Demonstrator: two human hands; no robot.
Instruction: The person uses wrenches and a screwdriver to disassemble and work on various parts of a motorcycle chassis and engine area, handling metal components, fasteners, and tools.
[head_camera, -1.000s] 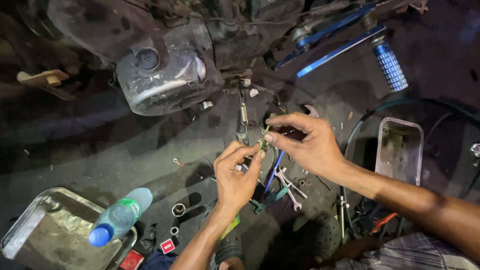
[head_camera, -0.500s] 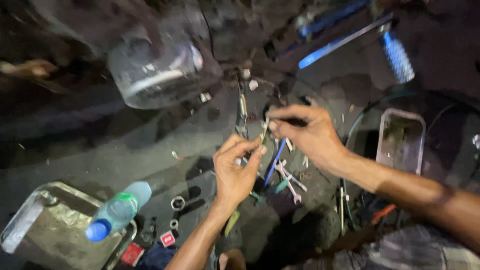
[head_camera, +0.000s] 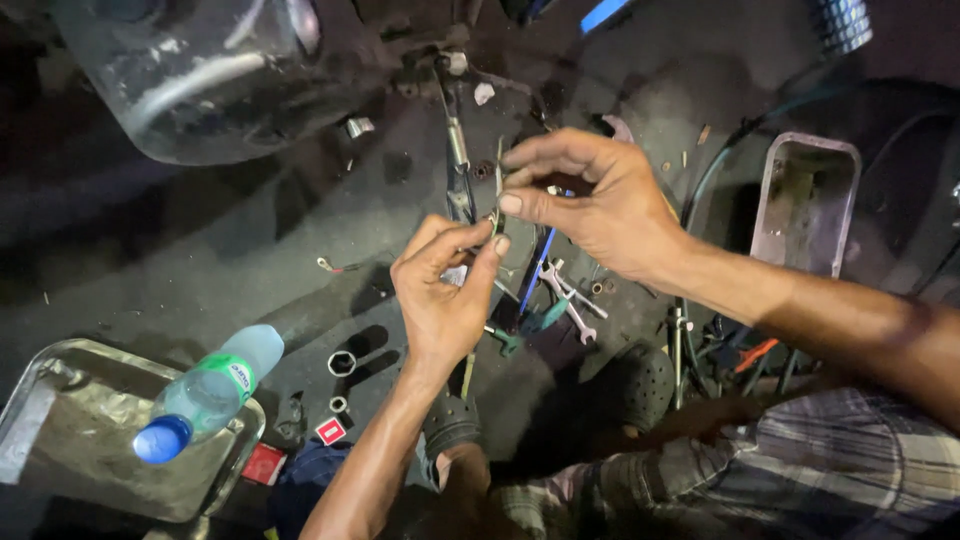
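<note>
1. Between the two hands, a thin metal strip is standing nearly upright, pinched at its lower end by the left hand, thumb and forefinger closing on it.
2. Just above, the right hand is gripping the strip's upper part with fingertips pressed together, other fingers curling loosely.
3. Directly below the hands, spanners and a blue-handled tool are lying on the ground.
4. Left of the left wrist, a socket is resting.
5. Farther left, a plastic bottle is lying across a metal tray.
6. Right of the right hand, another metal tray is sitting.
</note>
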